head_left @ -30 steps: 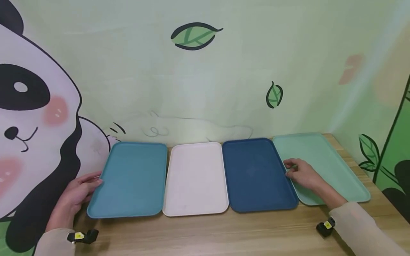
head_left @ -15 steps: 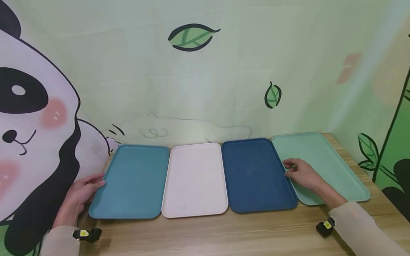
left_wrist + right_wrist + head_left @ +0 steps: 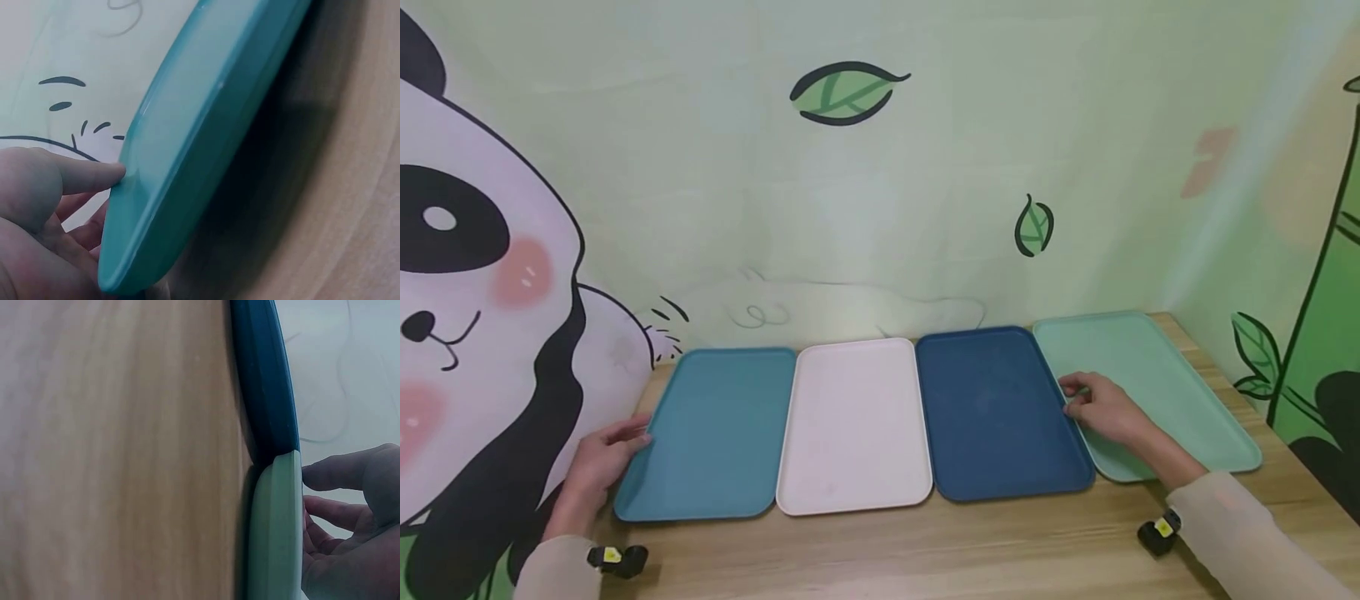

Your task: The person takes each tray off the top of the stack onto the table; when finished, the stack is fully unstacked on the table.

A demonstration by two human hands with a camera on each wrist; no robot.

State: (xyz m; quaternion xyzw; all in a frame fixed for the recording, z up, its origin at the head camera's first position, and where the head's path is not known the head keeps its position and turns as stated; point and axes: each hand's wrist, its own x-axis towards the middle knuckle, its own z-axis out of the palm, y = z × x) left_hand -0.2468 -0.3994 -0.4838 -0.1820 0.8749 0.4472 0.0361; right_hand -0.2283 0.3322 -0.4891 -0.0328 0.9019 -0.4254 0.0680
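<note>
My left hand point(image 3: 597, 468) grips the left edge of a teal-blue tray point(image 3: 711, 433), thumb on the rim and fingers at the outer side. In the left wrist view a dark gap shows under the teal tray point(image 3: 181, 156), between it and the table. To its right lie a white tray point(image 3: 856, 425), a navy tray point(image 3: 1000, 412) and a mint-green tray point(image 3: 1165, 392), side by side. My right hand point(image 3: 1108, 410) is over the mint tray, thumb and fingertips touching the navy tray's right rim, slightly apart from each other.
The trays stand on a wooden table point(image 3: 880, 554), with bare wood along its front. Close behind them rises a wall point(image 3: 925, 167) printed with a panda and leaves. A wrist camera point(image 3: 617, 560) sits on the left sleeve, another camera point(image 3: 1159, 533) on the right.
My left hand and the teal tray have shifted a little rightward and toward me, and the tray's left side looks lower. My right hand stays in place. The head view has turned slightly.
</note>
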